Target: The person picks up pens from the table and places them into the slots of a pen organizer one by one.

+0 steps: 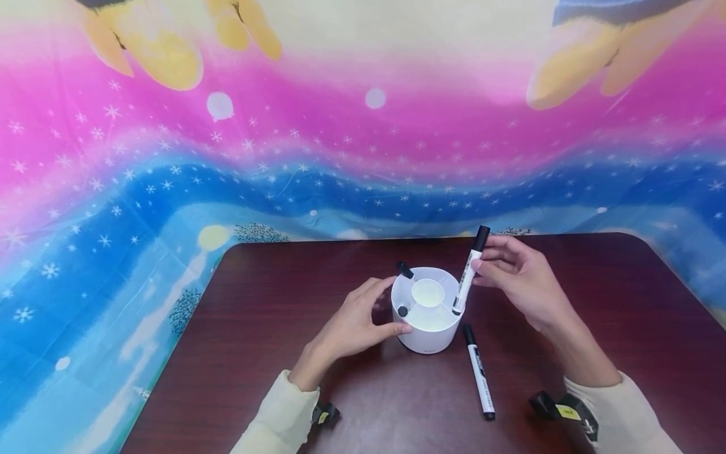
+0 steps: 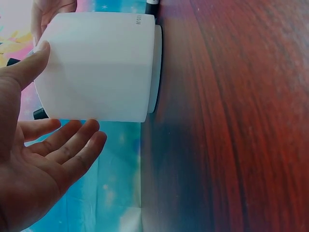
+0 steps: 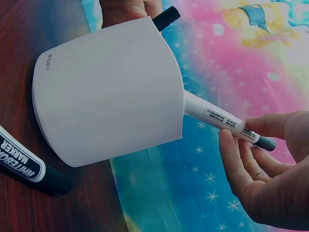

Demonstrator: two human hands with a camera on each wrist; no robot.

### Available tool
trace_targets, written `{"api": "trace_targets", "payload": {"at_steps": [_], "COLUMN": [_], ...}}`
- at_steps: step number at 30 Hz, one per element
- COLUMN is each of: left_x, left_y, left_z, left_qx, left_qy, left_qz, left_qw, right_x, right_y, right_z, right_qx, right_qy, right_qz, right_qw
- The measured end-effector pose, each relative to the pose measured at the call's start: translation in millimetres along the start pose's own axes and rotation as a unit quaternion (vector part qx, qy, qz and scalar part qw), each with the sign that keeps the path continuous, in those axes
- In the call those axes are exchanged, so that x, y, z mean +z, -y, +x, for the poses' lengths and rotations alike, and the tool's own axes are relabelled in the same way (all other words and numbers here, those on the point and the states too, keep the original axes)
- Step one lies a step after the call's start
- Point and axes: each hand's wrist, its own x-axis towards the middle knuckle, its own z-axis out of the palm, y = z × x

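A white round pen holder (image 1: 428,340) with a central ring and divided outer compartments stands upright on the table. My left hand (image 1: 357,318) grips it from the left, thumb at the near rim, fingers along the far-left side. Between thumb and fingers, my right hand (image 1: 524,280) pinches a white whiteboard marker (image 1: 468,277) with black ends. That marker leans, its lower end inside the holder's right rim. Two black marker ends (image 1: 404,270) poke up at the holder's left side; the rest of them is hidden. In the right wrist view, the pinched marker (image 3: 212,116) enters the holder's opening.
Another whiteboard marker (image 1: 479,375) lies on the dark red-brown table (image 1: 272,271), just right of the holder and towards me. Behind the table hangs a pink and blue patterned cloth (image 1: 340,139). Black wrist devices (image 1: 564,410) sit at both sleeves.
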Motion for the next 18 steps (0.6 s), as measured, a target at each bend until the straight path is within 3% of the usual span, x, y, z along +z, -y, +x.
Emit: {"api": "trace_targets", "payload": {"at_steps": [18], "left_x": [-0.3], "left_y": [-0.4], "left_z": [0.0], "left_qx": [-0.009], "left_qy": [0.002], "left_qz": [0.001], "left_qw": [1.0], "right_x": [6.6], "right_y": [-8.4], "right_z": [2.3], "right_qx": [0.013], "right_qy": [0.009], "right_qz": [-0.06], "right_qw": [0.998]}}
